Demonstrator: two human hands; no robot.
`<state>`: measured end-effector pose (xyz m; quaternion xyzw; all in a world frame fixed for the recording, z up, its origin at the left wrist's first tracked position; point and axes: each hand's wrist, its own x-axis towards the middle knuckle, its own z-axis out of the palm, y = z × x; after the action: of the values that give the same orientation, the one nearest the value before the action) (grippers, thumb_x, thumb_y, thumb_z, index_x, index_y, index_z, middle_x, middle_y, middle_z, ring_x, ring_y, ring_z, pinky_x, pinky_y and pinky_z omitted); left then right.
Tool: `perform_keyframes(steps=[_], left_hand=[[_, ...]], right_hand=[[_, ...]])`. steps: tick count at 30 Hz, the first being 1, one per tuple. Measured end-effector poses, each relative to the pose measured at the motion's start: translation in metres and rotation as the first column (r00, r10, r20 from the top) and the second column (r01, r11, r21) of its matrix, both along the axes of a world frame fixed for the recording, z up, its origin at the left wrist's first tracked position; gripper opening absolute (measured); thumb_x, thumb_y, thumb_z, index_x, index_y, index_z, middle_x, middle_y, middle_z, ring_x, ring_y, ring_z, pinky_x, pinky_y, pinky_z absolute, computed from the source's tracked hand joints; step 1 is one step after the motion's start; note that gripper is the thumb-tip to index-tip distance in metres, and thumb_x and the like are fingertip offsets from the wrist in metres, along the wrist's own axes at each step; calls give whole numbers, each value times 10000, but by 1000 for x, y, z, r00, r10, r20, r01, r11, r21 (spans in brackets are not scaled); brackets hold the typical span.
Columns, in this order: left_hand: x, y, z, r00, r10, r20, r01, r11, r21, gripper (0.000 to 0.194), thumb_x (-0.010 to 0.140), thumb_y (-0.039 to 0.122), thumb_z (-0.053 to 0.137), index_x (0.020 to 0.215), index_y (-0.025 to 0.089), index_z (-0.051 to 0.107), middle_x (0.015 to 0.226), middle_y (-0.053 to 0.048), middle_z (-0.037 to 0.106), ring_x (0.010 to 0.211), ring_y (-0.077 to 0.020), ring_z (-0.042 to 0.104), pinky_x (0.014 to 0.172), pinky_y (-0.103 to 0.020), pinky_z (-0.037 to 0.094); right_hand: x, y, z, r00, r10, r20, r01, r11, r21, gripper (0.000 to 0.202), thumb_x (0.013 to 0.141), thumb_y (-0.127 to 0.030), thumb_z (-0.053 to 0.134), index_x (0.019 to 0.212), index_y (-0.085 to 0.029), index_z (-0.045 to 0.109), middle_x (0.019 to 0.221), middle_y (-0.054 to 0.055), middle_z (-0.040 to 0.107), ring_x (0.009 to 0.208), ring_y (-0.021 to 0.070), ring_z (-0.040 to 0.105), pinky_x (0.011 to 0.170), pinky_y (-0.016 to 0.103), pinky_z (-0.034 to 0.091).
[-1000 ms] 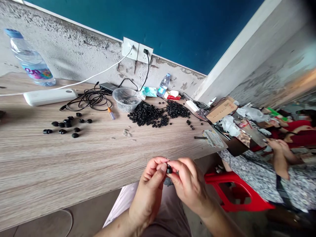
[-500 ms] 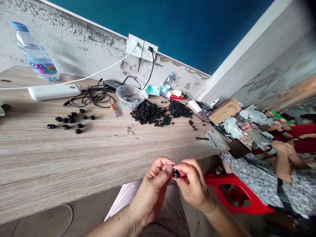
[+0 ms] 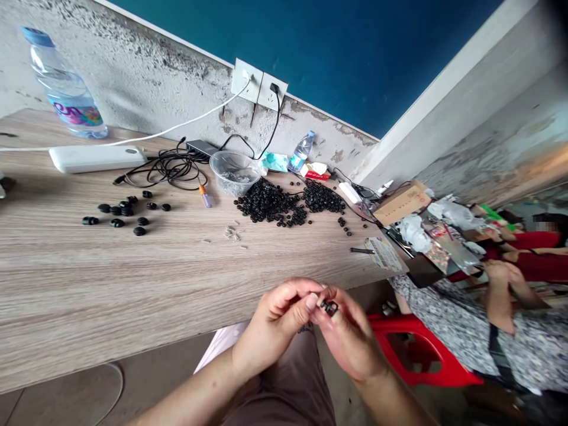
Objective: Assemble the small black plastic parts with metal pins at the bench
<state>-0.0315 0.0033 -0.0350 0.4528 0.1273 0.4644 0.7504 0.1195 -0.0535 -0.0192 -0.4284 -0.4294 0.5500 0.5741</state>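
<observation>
Over my lap, just off the table's front edge, both my hands meet at the fingertips. My right hand is closed, pinching a small black plastic cord lock with an open, ring-like end showing. My left hand is also closed, thumb against forefinger right beside the cord lock; what lies between those fingertips is hidden. Beyond my hands lie small silver springs in a loose cluster. A pile of black cord lock parts and a second pile sit farther back. Several larger black pieces are scattered at the left.
A clear plastic bowl with metal bits stands behind the springs. Near it are an orange-capped tube, tangled black cables and a white power bank. Water bottles stand by the wall. A red stool and another person are at the right.
The cord lock has turned between my fingers, and its open end now shows. My right hand has rolled more palm-up, and my left fingertips have shifted slightly right. The view has moved a little.
</observation>
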Motion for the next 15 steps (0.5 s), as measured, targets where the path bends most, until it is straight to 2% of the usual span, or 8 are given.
perform_keyframes(steps=[3, 5, 10, 15], left_hand=[[-4, 8, -7, 999, -15, -30, 20, 987, 162, 227, 959, 277, 658, 1167, 314, 742, 994, -34, 660, 909, -162, 639, 847, -318, 497], [-4, 13, -9, 999, -23, -42, 31, 977, 211, 207, 945, 262, 675, 1135, 288, 753, 961, -36, 644, 882, -160, 638, 820, -311, 500], [-5, 19, -4, 991, -130, -31, 133, 982, 135, 110, 926, 267, 694, 987, 190, 744, 884, -41, 632, 796, -165, 657, 727, -299, 521], [-11, 16, 5, 987, -145, -70, 151, 983, 107, 127, 927, 279, 687, 996, 192, 749, 898, -51, 646, 799, -179, 676, 741, -314, 549]], right_hand=[[-3, 1, 5, 998, 18, -57, -20, 999, -38, 278, 909, -462, 704, 1060, -229, 686, 936, 49, 630, 869, 175, 547, 766, 304, 468], [-3, 2, 7, 997, 22, -68, -26, 997, -67, 286, 890, -461, 726, 1045, -222, 690, 921, 45, 628, 853, 166, 535, 755, 291, 460], [-2, 2, 13, 999, 44, -31, -47, 992, -113, 248, 876, -438, 742, 976, -217, 690, 762, -4, 535, 702, 127, 442, 674, 256, 424], [-4, -1, 17, 999, 32, -38, -38, 987, -153, 279, 844, -450, 760, 979, -217, 690, 818, 19, 566, 733, 141, 465, 711, 281, 447]])
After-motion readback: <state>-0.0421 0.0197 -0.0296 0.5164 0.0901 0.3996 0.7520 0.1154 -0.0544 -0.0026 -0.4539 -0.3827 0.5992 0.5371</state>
